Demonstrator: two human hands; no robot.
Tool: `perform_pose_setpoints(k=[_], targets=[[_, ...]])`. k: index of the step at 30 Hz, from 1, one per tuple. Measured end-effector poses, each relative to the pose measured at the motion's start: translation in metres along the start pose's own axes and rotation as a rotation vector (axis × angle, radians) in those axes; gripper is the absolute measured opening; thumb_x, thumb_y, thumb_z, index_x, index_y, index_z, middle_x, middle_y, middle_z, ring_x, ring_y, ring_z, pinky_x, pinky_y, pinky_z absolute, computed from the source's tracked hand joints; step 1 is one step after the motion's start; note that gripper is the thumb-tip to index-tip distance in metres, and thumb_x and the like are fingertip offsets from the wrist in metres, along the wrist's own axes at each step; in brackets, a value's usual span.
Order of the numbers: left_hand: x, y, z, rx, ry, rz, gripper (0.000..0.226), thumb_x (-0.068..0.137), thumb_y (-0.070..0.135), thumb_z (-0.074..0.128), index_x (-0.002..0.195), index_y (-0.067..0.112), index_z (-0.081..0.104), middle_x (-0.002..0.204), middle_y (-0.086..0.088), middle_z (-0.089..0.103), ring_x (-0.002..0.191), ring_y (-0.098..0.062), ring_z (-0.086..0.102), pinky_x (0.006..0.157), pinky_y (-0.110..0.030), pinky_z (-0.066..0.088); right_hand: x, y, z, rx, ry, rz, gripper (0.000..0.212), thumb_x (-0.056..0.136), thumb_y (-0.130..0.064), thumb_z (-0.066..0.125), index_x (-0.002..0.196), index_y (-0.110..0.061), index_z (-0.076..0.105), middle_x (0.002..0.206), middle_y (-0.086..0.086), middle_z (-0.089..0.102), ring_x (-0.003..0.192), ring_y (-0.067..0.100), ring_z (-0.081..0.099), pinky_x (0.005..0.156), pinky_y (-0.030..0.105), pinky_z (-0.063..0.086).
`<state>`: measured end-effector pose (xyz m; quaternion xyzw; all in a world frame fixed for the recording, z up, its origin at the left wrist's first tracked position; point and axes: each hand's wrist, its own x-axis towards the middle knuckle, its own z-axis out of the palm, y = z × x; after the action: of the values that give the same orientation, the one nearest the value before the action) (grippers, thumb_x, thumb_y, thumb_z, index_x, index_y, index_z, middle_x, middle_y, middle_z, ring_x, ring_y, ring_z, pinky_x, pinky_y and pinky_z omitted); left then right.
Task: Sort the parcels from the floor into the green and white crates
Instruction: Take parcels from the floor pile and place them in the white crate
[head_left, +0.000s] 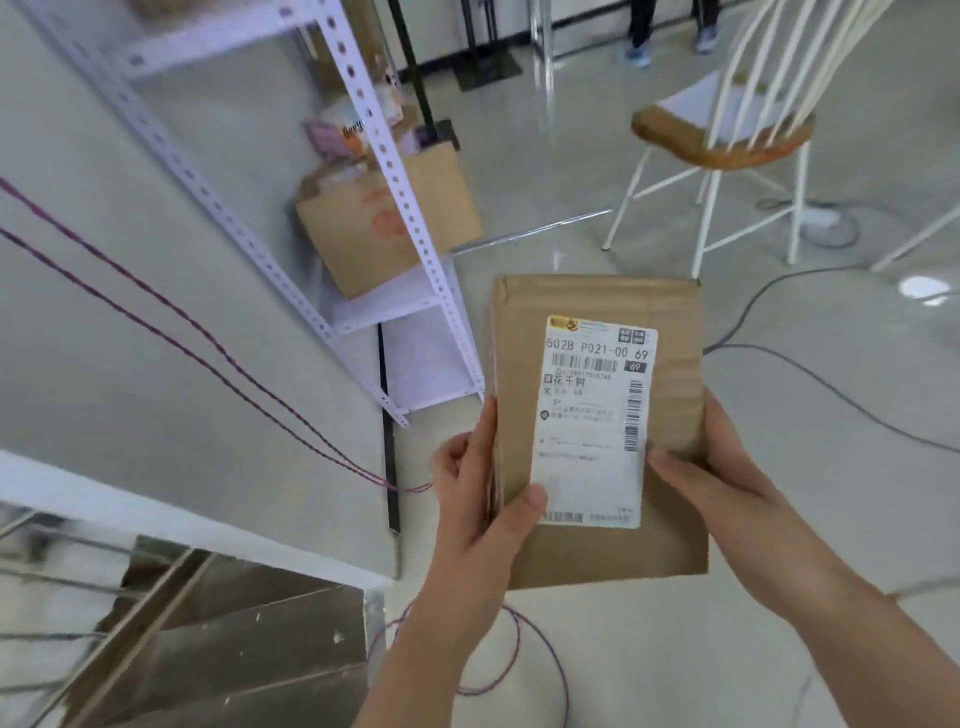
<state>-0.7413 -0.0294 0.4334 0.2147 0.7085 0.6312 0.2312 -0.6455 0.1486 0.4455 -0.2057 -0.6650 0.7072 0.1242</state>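
Parcel (597, 426) between left hand (483, 493), right hand (727, 483)

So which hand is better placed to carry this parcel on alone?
Right, probably: the right hand grips the brown cardboard parcel nearer mid-height; the left hand holds lower on its left edge. No crate is in view.

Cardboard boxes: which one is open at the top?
The box on the rack's low shelf, items poking out; the labelled parcel being held is closed.

White chair (727, 145), metal rack (387, 156), grey cable (857, 404)
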Motion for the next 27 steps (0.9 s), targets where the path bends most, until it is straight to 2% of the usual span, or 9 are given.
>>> perform_pose_setpoints(k=[3,8,12,15,17,20,22,25,27], targets=[[-0.014,0.107,0.001,-0.171,-0.070,-0.012,0.075,0.073,0.041,0.063,0.142,0.046,0.034,0.146,0.011,0.040,0.135,-0.011,0.040,0.112,-0.045,0.033,-0.032,-0.117,-0.011,0.000,0.023,-0.025,0.056,0.095,-0.010,0.048,0.132,-0.052,0.039,0.124,-0.026,0.059,0.114,-0.010,0.053,0.095,0.026,0.039],[-0.033,0.214,0.009,-0.228,-0.207,0.026,0.078,0.073,0.037,0.065,0.144,0.040,0.034,0.141,0.012,0.051,0.129,-0.010,0.049,0.102,-0.032,0.045,-0.075,-0.239,-0.023,-0.028,0.053,-0.122,0.056,0.096,-0.019,0.047,0.127,-0.065,0.038,0.121,-0.033,0.058,0.107,-0.013,0.056,0.091,0.029,0.040],[-0.039,0.251,0.012,-0.253,-0.232,0.055,0.071,0.074,0.039,0.064,0.141,0.044,0.039,0.136,0.009,0.056,0.124,-0.015,0.054,0.101,-0.044,0.045,-0.099,-0.279,-0.027,-0.050,0.059,-0.185,0.054,0.095,-0.029,0.048,0.128,-0.069,0.031,0.124,-0.036,0.054,0.109,-0.015,0.054,0.090,0.027,0.040],[-0.038,0.273,0.016,-0.241,-0.241,0.113,0.065,0.076,0.040,0.063,0.137,0.048,0.043,0.136,0.011,0.056,0.125,-0.013,0.054,0.095,-0.036,0.048,-0.112,-0.295,-0.035,-0.038,0.062,-0.230,0.053,0.095,-0.031,0.048,0.128,-0.069,0.031,0.124,-0.037,0.053,0.108,-0.016,0.054,0.089,0.026,0.040],[-0.035,0.288,0.021,-0.226,-0.280,0.157,0.063,0.080,0.039,0.062,0.140,0.044,0.040,0.137,0.011,0.055,0.126,-0.011,0.052,0.093,-0.029,0.050,-0.117,-0.306,-0.040,-0.062,0.094,-0.264,0.052,0.096,-0.031,0.047,0.128,-0.069,0.031,0.127,-0.036,0.052,0.112,-0.012,0.054,0.095,0.030,0.040],[-0.028,0.306,0.032,-0.202,-0.343,0.202,0.067,0.081,0.039,0.062,0.143,0.041,0.036,0.138,0.011,0.054,0.126,-0.010,0.052,0.096,-0.033,0.046,-0.125,-0.317,-0.052,-0.061,0.176,-0.323,0.053,0.091,-0.036,0.053,0.129,-0.067,0.032,0.129,-0.035,0.051,0.119,-0.007,0.051,0.105,0.035,0.036],[-0.022,0.316,0.043,-0.190,-0.384,0.232,0.069,0.079,0.040,0.062,0.143,0.043,0.035,0.138,0.011,0.054,0.124,-0.009,0.053,0.096,-0.036,0.043,-0.133,-0.323,-0.062,-0.080,0.224,-0.346,0.057,0.083,-0.043,0.054,0.130,-0.067,0.032,0.129,-0.036,0.050,0.119,-0.009,0.050,0.106,0.035,0.035],[-0.011,0.335,0.066,-0.199,-0.478,0.279,0.069,0.076,0.041,0.063,0.140,0.047,0.038,0.135,0.014,0.056,0.120,-0.007,0.057,0.090,-0.030,0.050,-0.149,-0.335,-0.078,-0.103,0.329,-0.398,0.053,0.091,-0.039,0.055,0.127,-0.069,0.032,0.125,-0.038,0.052,0.114,-0.011,0.053,0.098,0.031,0.040],[-0.003,0.347,0.086,-0.209,-0.580,0.298,0.070,0.075,0.040,0.063,0.139,0.048,0.038,0.132,0.015,0.058,0.118,-0.006,0.058,0.084,-0.023,0.053,-0.164,-0.342,-0.088,-0.097,0.446,-0.420,0.051,0.090,-0.038,0.054,0.121,-0.073,0.034,0.116,-0.045,0.052,0.102,-0.020,0.054,0.083,0.020,0.045]])
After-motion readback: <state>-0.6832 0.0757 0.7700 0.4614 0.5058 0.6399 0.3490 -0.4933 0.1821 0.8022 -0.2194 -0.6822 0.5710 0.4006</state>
